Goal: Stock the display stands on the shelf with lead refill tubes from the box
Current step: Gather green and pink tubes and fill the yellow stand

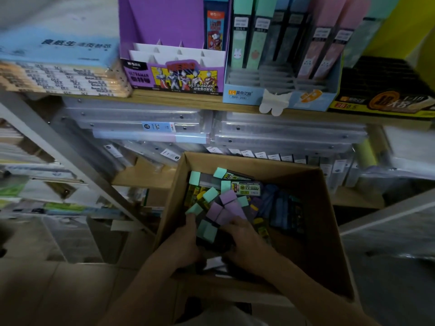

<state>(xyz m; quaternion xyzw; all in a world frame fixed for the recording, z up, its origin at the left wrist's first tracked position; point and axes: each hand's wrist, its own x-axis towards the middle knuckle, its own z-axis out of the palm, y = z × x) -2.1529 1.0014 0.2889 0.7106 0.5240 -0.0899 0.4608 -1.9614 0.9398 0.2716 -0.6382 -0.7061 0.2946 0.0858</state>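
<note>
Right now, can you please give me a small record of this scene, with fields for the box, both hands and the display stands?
box: cardboard box, open, below the shelf, holds loose lead refill tubes
left hand: in the box, seems to grip mint-capped tubes
right hand: in the box, seems to grip purple-capped tubes
purple stand: nearly all slots empty
blue stand: tubes in rear rows, front rows empty
black stand: contents unclear
</note>
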